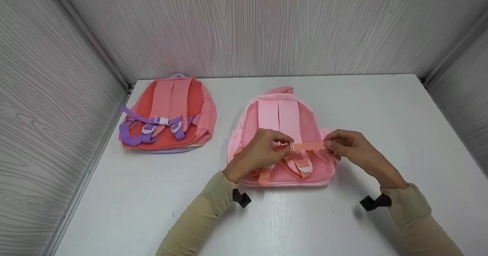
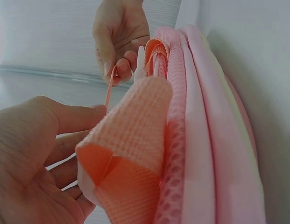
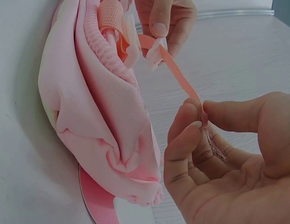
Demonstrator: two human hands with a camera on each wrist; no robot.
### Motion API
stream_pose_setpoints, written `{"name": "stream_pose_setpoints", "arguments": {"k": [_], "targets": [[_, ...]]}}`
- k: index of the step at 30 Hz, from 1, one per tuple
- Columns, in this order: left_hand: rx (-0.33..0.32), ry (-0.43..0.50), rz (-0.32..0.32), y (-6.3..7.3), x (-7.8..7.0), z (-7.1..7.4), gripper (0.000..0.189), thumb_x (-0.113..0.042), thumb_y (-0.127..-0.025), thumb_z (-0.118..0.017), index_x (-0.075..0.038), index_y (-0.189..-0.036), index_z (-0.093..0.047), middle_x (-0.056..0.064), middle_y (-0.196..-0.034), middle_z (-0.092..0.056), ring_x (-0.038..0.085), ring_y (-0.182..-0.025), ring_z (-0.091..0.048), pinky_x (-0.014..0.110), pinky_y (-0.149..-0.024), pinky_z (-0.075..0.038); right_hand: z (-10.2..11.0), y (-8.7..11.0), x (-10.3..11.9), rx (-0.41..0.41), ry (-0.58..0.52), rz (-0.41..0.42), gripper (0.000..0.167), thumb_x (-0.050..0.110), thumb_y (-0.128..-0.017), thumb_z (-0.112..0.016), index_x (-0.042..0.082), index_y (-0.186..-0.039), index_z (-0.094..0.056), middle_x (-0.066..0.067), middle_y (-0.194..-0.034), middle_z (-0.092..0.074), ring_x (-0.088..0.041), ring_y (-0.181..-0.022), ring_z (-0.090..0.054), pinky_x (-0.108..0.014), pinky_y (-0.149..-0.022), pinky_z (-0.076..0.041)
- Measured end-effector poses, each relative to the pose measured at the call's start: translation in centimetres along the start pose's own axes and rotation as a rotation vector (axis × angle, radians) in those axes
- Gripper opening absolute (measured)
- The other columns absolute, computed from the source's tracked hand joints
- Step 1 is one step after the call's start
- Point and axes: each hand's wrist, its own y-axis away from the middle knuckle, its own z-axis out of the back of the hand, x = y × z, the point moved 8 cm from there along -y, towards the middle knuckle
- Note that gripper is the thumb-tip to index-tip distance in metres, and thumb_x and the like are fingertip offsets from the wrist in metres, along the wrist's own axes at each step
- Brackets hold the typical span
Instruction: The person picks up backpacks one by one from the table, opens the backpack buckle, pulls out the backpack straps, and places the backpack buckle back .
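Note:
A pink child's backpack (image 1: 249,123) lies with its shoulder straps facing up. My left hand (image 1: 260,151) pinches a small white buckle (image 3: 155,54) on the orange strap (image 1: 309,146) above the backpack's middle. My right hand (image 1: 354,149) pinches that strap near its frayed end (image 3: 215,145), at the backpack's right side. Between the two hands the strap runs taut and nearly level. Below it, another white buckle (image 1: 304,166) sits on a shoulder strap. A wide fold of orange webbing (image 2: 128,116) stands close to the left fingers.
To the left, a coral and red backpack (image 1: 202,107) with purple straps (image 1: 131,138) lies on the white table (image 1: 373,107). Grey wood-grain panels (image 1: 267,27) rise behind the table and along both sides.

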Motion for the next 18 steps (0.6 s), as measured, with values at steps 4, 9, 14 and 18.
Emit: {"name": "stream_pose_setpoints", "arguments": {"k": [4, 9, 14, 18], "targets": [[-0.003, 0.007, -0.019, -0.18, -0.22, -0.13, 0.026, -0.014, -0.100, -0.073, -0.008, -0.124, -0.080, 0.000, -0.118, -0.079, 0.012, -0.110, -0.069, 0.032, -0.103, -0.057, 0.04, 0.04, -0.10, 0.001, 0.008, -0.009, 0.026, 0.017, -0.106, -0.069, -0.006, -0.119, -0.068, -0.002, -0.090, -0.070, -0.012, -0.077, -0.063, -0.028, -0.069, -0.056], [-0.007, 0.021, -0.029, -0.40, -0.34, -0.32, 0.025, -0.014, -0.100, -0.074, -0.009, -0.123, -0.081, -0.002, -0.114, -0.079, 0.010, -0.105, -0.069, 0.027, -0.098, -0.057, 0.01, 0.03, -0.30, 0.007, 0.020, -0.031, 0.028, 0.020, -0.106, -0.069, -0.004, -0.119, -0.068, -0.002, -0.092, -0.071, -0.013, -0.078, -0.063, -0.028, -0.069, -0.056], [-0.005, 0.018, -0.015, -0.55, -0.40, -0.51, 0.026, -0.017, -0.100, -0.075, -0.009, -0.124, -0.080, -0.004, -0.113, -0.079, 0.010, -0.102, -0.067, 0.024, -0.095, -0.057, -0.01, 0.02, -0.35, 0.005, 0.029, -0.040, 0.028, 0.020, -0.106, -0.069, -0.004, -0.120, -0.068, -0.004, -0.092, -0.071, -0.013, -0.079, -0.063, -0.028, -0.069, -0.057], [-0.004, 0.020, -0.007, -0.68, -0.29, -0.66, 0.026, -0.016, -0.100, -0.076, -0.008, -0.125, -0.080, -0.003, -0.114, -0.079, 0.010, -0.101, -0.067, 0.024, -0.094, -0.058, -0.02, 0.02, -0.35, 0.005, 0.050, -0.042, 0.028, 0.022, -0.106, -0.069, -0.003, -0.120, -0.068, -0.005, -0.094, -0.071, -0.014, -0.079, -0.063, -0.028, -0.070, -0.056]]}}
